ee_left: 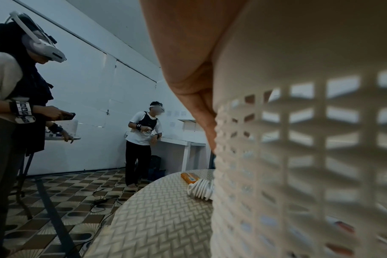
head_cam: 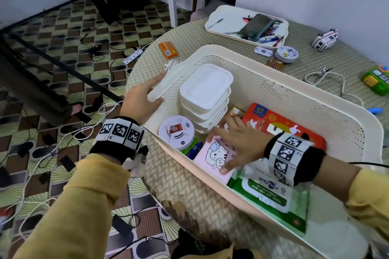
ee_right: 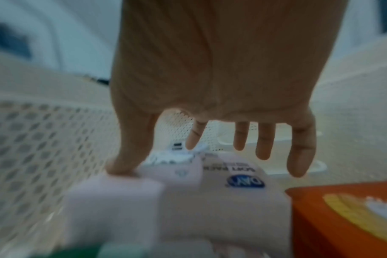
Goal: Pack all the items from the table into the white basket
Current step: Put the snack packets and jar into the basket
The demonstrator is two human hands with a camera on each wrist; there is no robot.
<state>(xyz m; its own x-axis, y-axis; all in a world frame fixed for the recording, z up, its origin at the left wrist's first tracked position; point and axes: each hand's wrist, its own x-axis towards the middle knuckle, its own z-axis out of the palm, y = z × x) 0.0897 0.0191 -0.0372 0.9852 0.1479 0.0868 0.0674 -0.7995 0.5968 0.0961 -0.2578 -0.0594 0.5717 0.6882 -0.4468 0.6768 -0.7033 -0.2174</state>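
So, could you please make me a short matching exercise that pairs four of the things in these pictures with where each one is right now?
Things:
1. stack of white containers
2. orange packet
3. pink notepad
4. pens

Places:
A. on the table, outside the basket's far left corner
B. in the white tray at the far side of the table
C. inside the white basket, under the right hand
D. inside the white basket, at its left end

Pairs: 1-D, 2-A, 3-C, 4-B
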